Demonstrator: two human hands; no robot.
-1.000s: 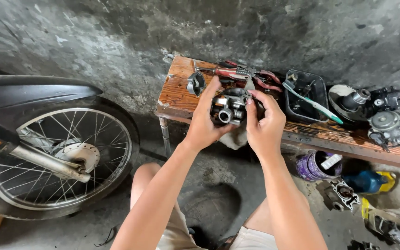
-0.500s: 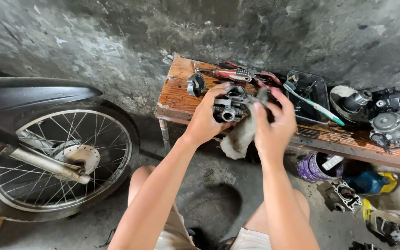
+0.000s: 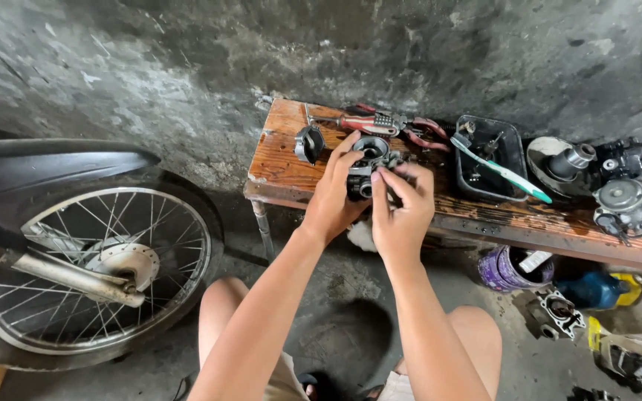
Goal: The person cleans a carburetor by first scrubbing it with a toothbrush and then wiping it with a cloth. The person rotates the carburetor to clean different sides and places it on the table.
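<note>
Both my hands hold a small dark metal engine part, a carburettor [image 3: 366, 165], in front of the wooden bench [image 3: 284, 160]. My left hand [image 3: 334, 199] wraps it from the left, thumb and fingers on its body. My right hand [image 3: 401, 215] pinches its right side with the fingertips. The part's round opening faces up. A pale rag [image 3: 362, 236] shows just below my hands, mostly hidden.
On the bench lie a small dark cap [image 3: 309, 142], red-handled tools [image 3: 369, 122], a black tray [image 3: 488, 157] with a toothbrush [image 3: 501, 169], and engine parts [image 3: 627, 194]. A motorcycle rear wheel [image 3: 91, 267] stands at left. A purple tub [image 3: 510, 269] and more parts sit on the floor.
The carburettor has been turned in my hands, its round opening now facing up. My right hand has shifted from covering its front to pinching its right side.
</note>
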